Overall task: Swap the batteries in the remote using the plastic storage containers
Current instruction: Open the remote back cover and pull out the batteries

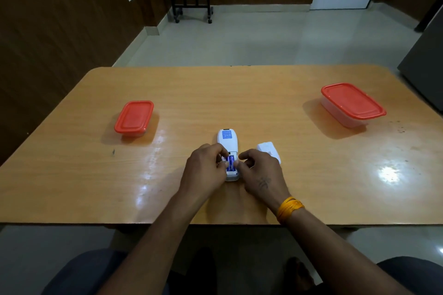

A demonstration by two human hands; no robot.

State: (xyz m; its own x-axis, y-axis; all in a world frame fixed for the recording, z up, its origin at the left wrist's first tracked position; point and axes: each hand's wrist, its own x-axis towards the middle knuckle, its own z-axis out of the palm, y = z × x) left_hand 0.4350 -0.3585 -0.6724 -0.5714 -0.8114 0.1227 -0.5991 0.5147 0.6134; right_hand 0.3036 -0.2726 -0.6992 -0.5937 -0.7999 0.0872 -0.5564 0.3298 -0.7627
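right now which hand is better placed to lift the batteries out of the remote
Probably the left hand: its fingertips already pinch at the blue batteries in the open bay of the remote. The right hand grips the remote's right edge, steadying it.

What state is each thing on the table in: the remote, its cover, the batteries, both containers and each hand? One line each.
White plastic remote: face down, battery bay open.
White battery cover: off, lying right of the remote.
Blue batteries: in the bay.
Small red-lidded plastic container: lid on.
Large red-lidded clear plastic container: lid on.
Left hand: fingers curled at the batteries.
Right hand: fingers curled at the remote's edge.
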